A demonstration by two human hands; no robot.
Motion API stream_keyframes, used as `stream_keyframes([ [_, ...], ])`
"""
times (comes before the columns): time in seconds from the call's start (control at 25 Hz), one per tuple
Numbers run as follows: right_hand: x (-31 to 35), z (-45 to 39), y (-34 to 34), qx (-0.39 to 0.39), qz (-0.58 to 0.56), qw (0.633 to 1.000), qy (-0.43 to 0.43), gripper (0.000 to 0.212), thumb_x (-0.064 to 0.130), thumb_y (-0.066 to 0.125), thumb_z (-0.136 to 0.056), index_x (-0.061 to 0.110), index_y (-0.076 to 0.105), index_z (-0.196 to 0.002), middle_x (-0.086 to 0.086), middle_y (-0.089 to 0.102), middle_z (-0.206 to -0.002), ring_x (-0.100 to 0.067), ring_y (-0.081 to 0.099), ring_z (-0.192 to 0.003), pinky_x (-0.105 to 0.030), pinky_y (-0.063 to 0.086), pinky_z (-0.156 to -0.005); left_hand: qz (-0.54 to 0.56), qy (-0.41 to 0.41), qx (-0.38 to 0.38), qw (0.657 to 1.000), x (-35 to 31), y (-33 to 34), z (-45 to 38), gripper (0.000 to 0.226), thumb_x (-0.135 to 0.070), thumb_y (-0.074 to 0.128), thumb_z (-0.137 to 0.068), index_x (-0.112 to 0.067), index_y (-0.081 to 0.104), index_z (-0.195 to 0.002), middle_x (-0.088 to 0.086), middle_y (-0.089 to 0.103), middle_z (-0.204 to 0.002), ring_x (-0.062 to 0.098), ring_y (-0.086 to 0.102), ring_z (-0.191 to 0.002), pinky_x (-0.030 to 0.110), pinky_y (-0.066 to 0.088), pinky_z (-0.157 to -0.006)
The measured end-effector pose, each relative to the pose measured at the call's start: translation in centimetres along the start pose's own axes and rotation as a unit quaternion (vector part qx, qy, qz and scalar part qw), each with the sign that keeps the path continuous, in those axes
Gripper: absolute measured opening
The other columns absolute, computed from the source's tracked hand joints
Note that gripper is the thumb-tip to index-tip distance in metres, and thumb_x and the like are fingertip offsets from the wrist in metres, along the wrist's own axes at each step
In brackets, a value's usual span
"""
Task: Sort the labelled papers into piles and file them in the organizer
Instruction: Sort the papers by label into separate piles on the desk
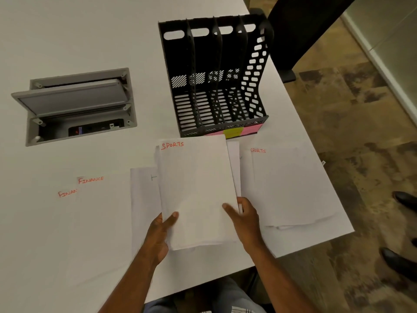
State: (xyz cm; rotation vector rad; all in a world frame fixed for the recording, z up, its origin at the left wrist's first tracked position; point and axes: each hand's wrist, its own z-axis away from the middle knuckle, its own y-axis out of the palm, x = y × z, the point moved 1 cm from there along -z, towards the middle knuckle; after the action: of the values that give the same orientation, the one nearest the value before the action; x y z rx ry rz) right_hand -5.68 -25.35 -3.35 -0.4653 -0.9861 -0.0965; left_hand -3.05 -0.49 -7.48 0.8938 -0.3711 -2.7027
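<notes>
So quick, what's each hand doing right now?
Left hand: holds the stack of papers topped SPORTS, thumb on top.
Right hand: holds the same stack at its right edge.

An office: a white desk (67,41) with a grey recessed socket box (76,105), black slotted plastic file organizer (214,75), patterned carpet (349,132).

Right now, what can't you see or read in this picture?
- Head view: the sheet under the stack shows only a "T"; the stack held in both hands, left and right, covers the rest.
- One finance sheet reads only "FINAN"; another sheet overlaps it.
- The sticky notes on the organizer: any writing is too small and blurred.
- The shoes: cut off by the right edge.
</notes>
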Motion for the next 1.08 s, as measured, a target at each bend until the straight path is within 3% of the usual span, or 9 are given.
stream_keyframes([
  [0.08,-0.4,-0.9,-1.2,0.004,-0.016,1.0,-0.005,0.01,0.029,0.069,-0.091,0.022,0.062,-0.093,0.01,0.069,-0.09,-0.002,0.065,-0.081,-0.009,0.05,-0.069,-0.008,0.003,-0.01,1.0,0.6,1.6,-0.5,0.044,-0.026,0.078,-0.077,-0.019,0.068,-0.119,0.01,0.076,-0.114,0.029,0.074,-0.1,0.04,0.061,-0.074],
  [0.16,-0.7,-1.7,-2.3,-0.012,-0.015,0.999,-0.029,0.014,0.026,0.065,-0.095,0.022,0.056,-0.085,0.01,0.063,-0.081,0.004,0.058,-0.071,-0.006,0.046,-0.065,-0.013,0.01,-0.018,1.0,1.0,2.7,-0.8,0.047,-0.029,0.079,-0.073,-0.021,0.068,-0.118,0.008,0.076,-0.112,0.03,0.073,-0.101,0.039,0.061,-0.074],
  [0.32,-1.0,-3.4,-6.5,-0.072,-0.03,0.995,-0.059,0.01,0.031,0.063,-0.096,0.025,0.06,-0.089,0.015,0.068,-0.086,0.002,0.064,-0.076,-0.006,0.046,-0.064,0.018,0.002,-0.029,0.999,1.5,4.4,-1.3,0.049,-0.027,0.077,-0.075,-0.017,0.067,-0.122,0.01,0.076,-0.113,0.032,0.072,-0.101,0.042,0.06,-0.073],
  [0.48,-2.0,-6.1,-12.7,-0.133,-0.032,0.99,-0.027,0.018,0.035,0.063,-0.095,0.021,0.064,-0.084,0.01,0.069,-0.079,-0.008,0.065,-0.074,-0.01,0.049,-0.061,0.029,0.008,-0.062,0.998,1.8,4.4,-1.6,0.043,-0.021,0.072,-0.084,-0.014,0.064,-0.125,0.015,0.073,-0.117,0.036,0.068,-0.106,0.043,0.057,-0.08],
  [0.68,-2.1,-6.4,-14.5,-0.067,-0.055,0.996,-0.007,0.012,0.036,0.064,-0.095,0.029,0.072,-0.1,0.015,0.075,-0.097,0.002,0.069,-0.087,-0.007,0.051,-0.069,0.026,0.0,-0.076,0.997,2.3,4.6,-1.7,0.033,-0.021,0.07,-0.088,-0.017,0.066,-0.12,0.014,0.073,-0.116,0.037,0.067,-0.106,0.045,0.057,-0.082],
  [0.76,-2.1,-5.9,-13.3,-0.03,-0.04,0.999,-0.005,0.017,0.037,0.065,-0.094,0.024,0.072,-0.086,0.011,0.074,-0.085,-0.004,0.067,-0.077,-0.016,0.052,-0.07,0.031,-0.002,-0.069,0.997,2.5,5.2,-1.8,0.033,-0.022,0.072,-0.086,-0.018,0.068,-0.118,0.011,0.075,-0.113,0.031,0.071,-0.101,0.04,0.06,-0.074],
  [0.84,-2.3,-5.5,-11.9,0.005,-0.009,1.0,-0.018,0.029,0.034,0.063,-0.095,0.023,0.062,-0.068,0.008,0.061,-0.067,-0.006,0.056,-0.064,-0.022,0.045,-0.065,0.032,-0.003,-0.054,0.998,2.5,5.8,-1.9,0.04,-0.024,0.074,-0.082,-0.017,0.068,-0.121,0.01,0.076,-0.114,0.028,0.073,-0.099,0.037,0.061,-0.071],
  [0.96,-2.4,-5.2,-11.1,0.021,-0.013,0.999,-0.025,0.021,0.031,0.056,-0.1,0.033,0.069,-0.084,0.015,0.071,-0.085,0.0,0.065,-0.081,-0.01,0.046,-0.075,0.031,-0.003,-0.039,0.999,2.5,6.1,-2.1,0.047,-0.026,0.075,-0.08,-0.015,0.067,-0.124,0.012,0.075,-0.116,0.029,0.073,-0.101,0.037,0.061,-0.072],
  [1.08,-2.6,-6.1,-13.0,-0.047,-0.025,0.998,-0.019,0.019,0.032,0.052,-0.102,0.038,0.069,-0.097,0.023,0.072,-0.096,0.009,0.064,-0.092,-0.005,0.046,-0.08,0.034,-0.002,-0.035,0.999,2.5,5.6,-2.4,0.046,-0.026,0.074,-0.079,-0.014,0.067,-0.123,0.013,0.075,-0.115,0.03,0.074,-0.099,0.036,0.061,-0.071],
])
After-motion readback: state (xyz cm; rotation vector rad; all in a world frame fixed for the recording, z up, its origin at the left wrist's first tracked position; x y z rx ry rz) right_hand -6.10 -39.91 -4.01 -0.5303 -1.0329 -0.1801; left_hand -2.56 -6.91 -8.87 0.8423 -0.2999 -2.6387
